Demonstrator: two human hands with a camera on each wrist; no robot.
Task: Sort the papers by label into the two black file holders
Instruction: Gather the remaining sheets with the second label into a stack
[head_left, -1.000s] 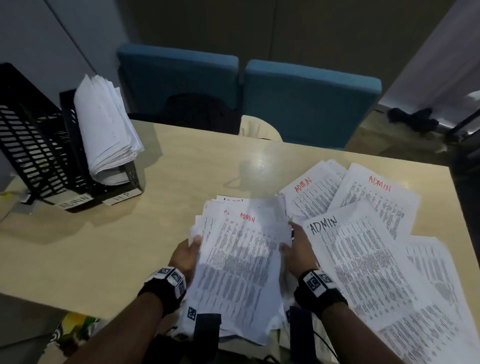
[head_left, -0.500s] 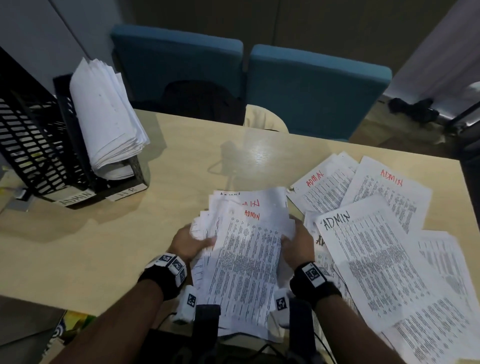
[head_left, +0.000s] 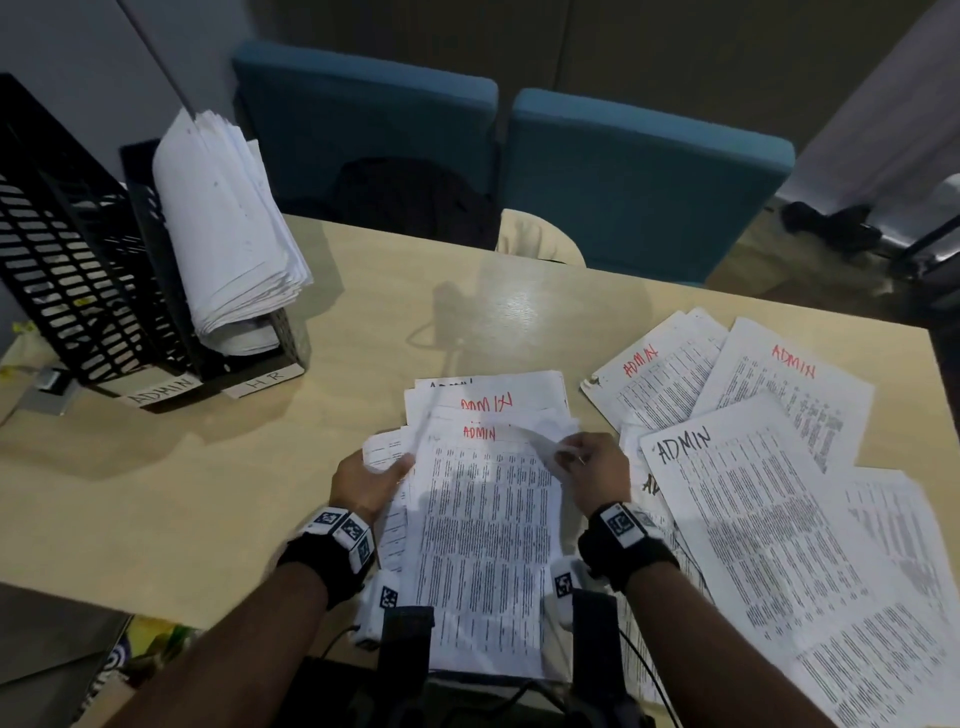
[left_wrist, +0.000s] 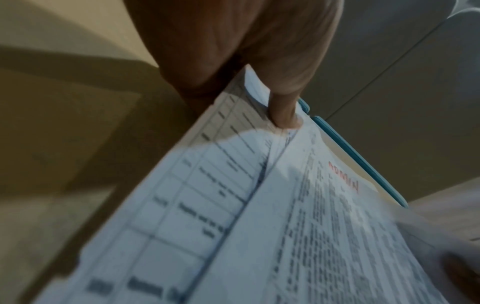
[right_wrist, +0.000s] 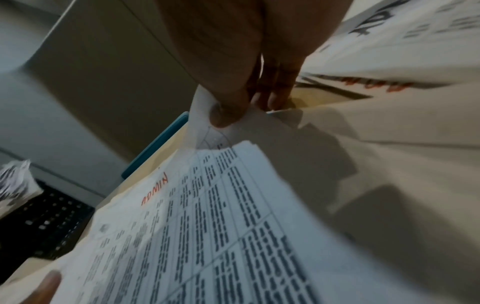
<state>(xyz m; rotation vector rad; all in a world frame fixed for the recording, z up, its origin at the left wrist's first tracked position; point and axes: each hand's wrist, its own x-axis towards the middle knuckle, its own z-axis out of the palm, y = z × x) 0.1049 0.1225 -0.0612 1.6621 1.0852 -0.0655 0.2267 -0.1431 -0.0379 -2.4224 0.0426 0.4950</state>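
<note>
In the head view we see both forearms reaching up from the bottom of the frame, each with a black wrist strap, toward a stack of papers in the lower centre of the wooden table. The left hand grips the stack's left edge, thumb on top; the left wrist view shows that thumb pressed down on the sheets with the fingers underneath. The right hand pinches the upper right corner of the top sheet, which curls up; in the right wrist view the thumb clamps that corner against the fingers behind it. The top sheet bears "ADMIN" in red, and more sheets marked the same fan out beyond it.

At the right of the frame loose ADMIN sheets lie spread and overlapping on the table. At the upper left stand the two black file holders, with white tags reading "ADMIN" and "HR" at their base. A thick bundle of paper stands curled in the HR holder. Two blue chairs sit beyond the table at the top of the frame.
</note>
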